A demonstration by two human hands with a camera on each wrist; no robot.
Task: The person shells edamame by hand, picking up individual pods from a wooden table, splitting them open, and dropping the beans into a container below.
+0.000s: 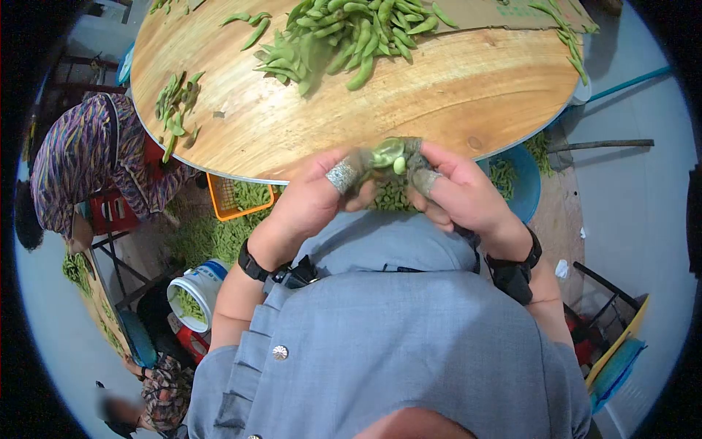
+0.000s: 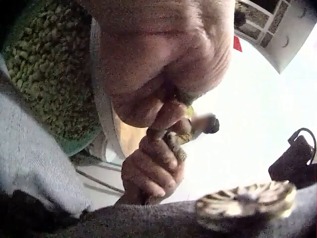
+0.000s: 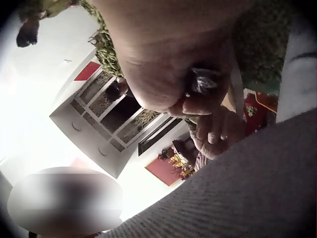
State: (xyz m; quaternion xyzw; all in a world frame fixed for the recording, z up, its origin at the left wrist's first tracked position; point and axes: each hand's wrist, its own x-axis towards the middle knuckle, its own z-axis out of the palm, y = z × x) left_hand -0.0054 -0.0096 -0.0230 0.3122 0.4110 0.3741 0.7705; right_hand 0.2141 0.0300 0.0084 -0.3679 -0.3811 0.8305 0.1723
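Observation:
Over the near edge of the table, a split green bean pod (image 1: 387,150) is pinched between both hands, with a pale green bean (image 1: 399,165) showing at it. My left hand (image 1: 322,186) grips the pod's left side, silvery tape (image 1: 341,175) wrapped on the thumb. From the other side my right hand (image 1: 472,192) pinches it, its thumb and finger also wrapped. Directly below the hands, shelled beans (image 1: 391,196) fill a container whose green rim (image 2: 79,144) shows in the left wrist view. Fingers of both hands meet in the two wrist views, where the pod is mostly hidden.
A heap of pods (image 1: 344,36) lies on the round wooden table (image 1: 439,95), with a smaller pile (image 1: 175,110) at left. Around me stand an orange basket (image 1: 219,197), a white bucket (image 1: 208,282) and a blue basin (image 1: 528,183). Another person (image 1: 91,154) bends at left.

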